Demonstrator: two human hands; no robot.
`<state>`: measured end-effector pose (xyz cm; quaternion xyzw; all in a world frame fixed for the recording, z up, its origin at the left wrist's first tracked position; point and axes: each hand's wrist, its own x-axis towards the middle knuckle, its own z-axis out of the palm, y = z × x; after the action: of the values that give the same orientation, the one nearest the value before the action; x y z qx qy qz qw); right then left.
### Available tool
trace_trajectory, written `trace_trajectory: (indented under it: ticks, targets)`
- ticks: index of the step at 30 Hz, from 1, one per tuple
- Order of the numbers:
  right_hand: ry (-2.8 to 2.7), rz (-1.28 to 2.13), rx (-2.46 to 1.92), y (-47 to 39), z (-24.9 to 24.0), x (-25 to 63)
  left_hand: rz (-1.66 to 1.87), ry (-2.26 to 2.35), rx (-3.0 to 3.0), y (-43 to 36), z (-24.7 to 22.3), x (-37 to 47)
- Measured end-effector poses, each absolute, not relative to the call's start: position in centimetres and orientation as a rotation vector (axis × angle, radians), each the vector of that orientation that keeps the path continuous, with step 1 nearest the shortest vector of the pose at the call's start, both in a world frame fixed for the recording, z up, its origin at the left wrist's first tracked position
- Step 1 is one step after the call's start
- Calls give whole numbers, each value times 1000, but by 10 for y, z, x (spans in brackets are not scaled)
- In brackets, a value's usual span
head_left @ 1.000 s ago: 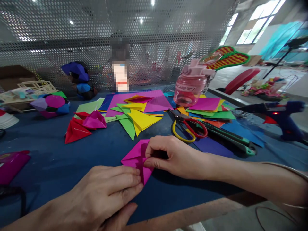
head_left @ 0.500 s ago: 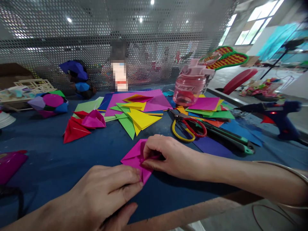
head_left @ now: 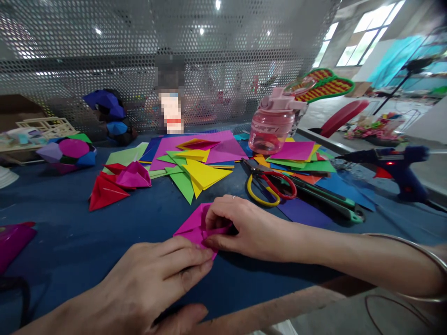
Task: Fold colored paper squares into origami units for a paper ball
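Note:
A folded magenta sheet of paper (head_left: pixel 192 223) lies on the blue tabletop close in front of me, its creases showing on the left part. My right hand (head_left: pixel 237 225) covers its right side, with thumb and bent fingers pinching a raised flap. Stretched flat, the fingers of my left hand (head_left: pixel 164 272) press on the lower edge of the sheet, and the thumb is apart below them. The fingertips of both hands nearly meet, hiding the lower right of the paper. Beyond it lie yellow folded paper pieces (head_left: pixel 206 176) and red folded paper (head_left: pixel 106 191).
Scissors (head_left: pixel 274 187) and a green-black utility knife (head_left: pixel 331 200) lie right of centre. Behind them stands a pink bottle (head_left: pixel 271 125). A blue glue gun (head_left: pixel 401 167) is at far right, and a paper ball (head_left: pixel 70 151) at left. Perforated metal panel (head_left: pixel 209 42) rises behind.
My left fingertips have slid up and right, covering more of the sheet's lower corner. My right hand keeps its pinch, and the flap shows more. The whole view has shifted slightly.

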<state>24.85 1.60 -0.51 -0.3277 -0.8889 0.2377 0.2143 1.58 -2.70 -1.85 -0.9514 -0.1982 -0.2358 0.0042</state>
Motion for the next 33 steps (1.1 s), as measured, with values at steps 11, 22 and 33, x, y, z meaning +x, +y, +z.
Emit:
trace_trajectory:
  ticks: [11,22,33]
  targets:
    - [-2475,572,-1057,15,-6,254,-726,-640,-3040,-29,-11,17]
    - [-2470,625,-1049,21,-6,264,-698,-584,-3014,-28,-14,16]
    - [-2462,590,-1212,12,-5,255,-750,-610,-3092,-29,-16,20]
